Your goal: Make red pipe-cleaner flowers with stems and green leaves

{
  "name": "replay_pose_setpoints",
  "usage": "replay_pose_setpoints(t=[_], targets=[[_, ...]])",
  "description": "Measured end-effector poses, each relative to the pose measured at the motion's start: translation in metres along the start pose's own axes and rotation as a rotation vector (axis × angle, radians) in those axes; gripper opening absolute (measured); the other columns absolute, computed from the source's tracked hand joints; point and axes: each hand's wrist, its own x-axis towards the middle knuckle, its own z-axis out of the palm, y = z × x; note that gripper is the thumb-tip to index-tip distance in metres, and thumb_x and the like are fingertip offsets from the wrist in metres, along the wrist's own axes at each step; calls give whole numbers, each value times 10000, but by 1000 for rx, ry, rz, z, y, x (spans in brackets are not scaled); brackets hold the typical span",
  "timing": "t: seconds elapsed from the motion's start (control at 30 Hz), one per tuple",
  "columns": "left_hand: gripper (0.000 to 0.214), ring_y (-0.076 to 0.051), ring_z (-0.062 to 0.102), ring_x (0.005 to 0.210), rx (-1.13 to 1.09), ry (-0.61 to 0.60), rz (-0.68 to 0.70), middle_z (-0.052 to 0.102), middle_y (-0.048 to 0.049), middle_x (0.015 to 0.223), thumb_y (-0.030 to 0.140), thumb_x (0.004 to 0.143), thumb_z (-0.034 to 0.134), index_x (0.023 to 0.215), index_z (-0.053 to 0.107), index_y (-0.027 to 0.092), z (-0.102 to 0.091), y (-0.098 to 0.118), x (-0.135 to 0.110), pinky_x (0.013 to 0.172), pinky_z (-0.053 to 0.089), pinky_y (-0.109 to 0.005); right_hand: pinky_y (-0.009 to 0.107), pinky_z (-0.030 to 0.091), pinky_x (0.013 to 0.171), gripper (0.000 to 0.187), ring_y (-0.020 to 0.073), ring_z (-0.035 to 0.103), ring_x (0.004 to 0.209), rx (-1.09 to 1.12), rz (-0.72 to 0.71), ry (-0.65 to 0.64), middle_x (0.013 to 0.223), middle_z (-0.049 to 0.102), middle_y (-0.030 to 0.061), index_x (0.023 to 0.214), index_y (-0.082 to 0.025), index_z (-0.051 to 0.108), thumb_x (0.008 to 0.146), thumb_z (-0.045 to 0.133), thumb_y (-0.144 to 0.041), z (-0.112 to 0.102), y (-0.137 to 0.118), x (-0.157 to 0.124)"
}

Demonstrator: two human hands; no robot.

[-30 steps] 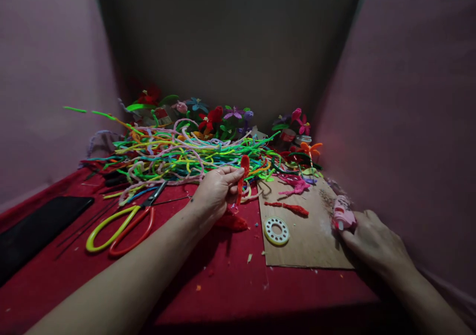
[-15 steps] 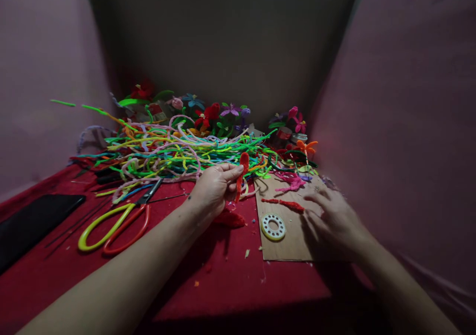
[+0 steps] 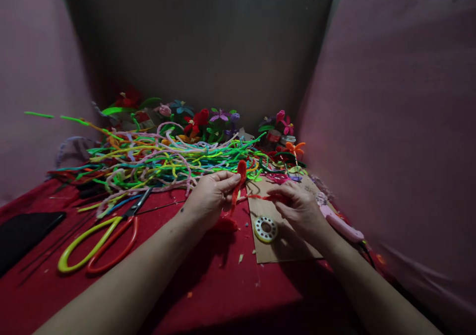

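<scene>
Between thumb and fingers, my left hand (image 3: 210, 196) pinches a red fuzzy pipe-cleaner petal (image 3: 241, 168), its rounded tip pointing up. My right hand (image 3: 301, 206) is closed on a second red pipe-cleaner petal (image 3: 273, 196), whose thin stem reaches left toward the first. Below my left hand another red fuzzy piece (image 3: 225, 224) lies on the red cloth. A white spool (image 3: 266, 229) ringed with holes rests on a cardboard sheet (image 3: 271, 253) under my right hand.
Scissors (image 3: 107, 243) with yellow and red handles lie at left, near a black flat object (image 3: 26, 235). Behind stretches a pile of coloured pipe cleaners (image 3: 167, 156), with pipe-cleaner flowers (image 3: 197, 121) beyond. A pink corded tool (image 3: 342, 223) lies at right.
My right hand has picked up the red petal from the cardboard and moved left toward my left hand. The view has shifted, uncovering the pink tool.
</scene>
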Motion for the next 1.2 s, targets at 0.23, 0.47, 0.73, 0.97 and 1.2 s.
replay_pose_setpoints(t=[0.23, 0.47, 0.73, 0.97, 1.2], targets=[[164, -30, 425, 387, -21, -42, -36, 521, 35, 561, 247, 671, 692, 714, 575, 141, 4, -4, -2, 380, 305, -150, 211, 319, 396, 134, 57, 409, 416, 833, 327, -20, 573, 547, -32, 719, -156, 611, 648, 689, -241, 7, -18, 20], [136, -26, 429, 384, -48, -40, -64, 542, 15, 583, 228, 702, 660, 717, 574, 125, 5, -3, -3, 366, 302, -147, 201, 340, 406, 119, 66, 462, 452, 1073, 363, -37, 579, 578, -5, 716, -133, 660, 648, 691, -225, 16, -22, 38], [193, -9, 343, 317, -17, 13, -49, 510, 53, 535, 294, 697, 670, 722, 536, 156, 6, -3, -4, 322, 231, -151, 177, 303, 318, 247, 57, 450, 381, 1115, 470, -15, 596, 583, -23, 754, -150, 595, 587, 747, -250, 24, -20, 39], [228, -29, 364, 309, 197, 58, 34, 444, 69, 432, 342, 692, 660, 662, 537, 152, 12, -3, -10, 317, 252, -149, 170, 329, 309, 200, 52, 430, 370, 1055, 444, 4, 547, 546, -36, 728, -144, 591, 631, 723, -260, 28, -25, 31], [199, -43, 351, 287, 308, 96, 32, 440, 59, 376, 282, 703, 637, 596, 523, 158, 19, 2, -15, 310, 229, -161, 189, 335, 319, 180, 55, 419, 379, 967, 363, 50, 577, 569, -16, 758, -134, 650, 667, 697, -282, 33, -24, 28]])
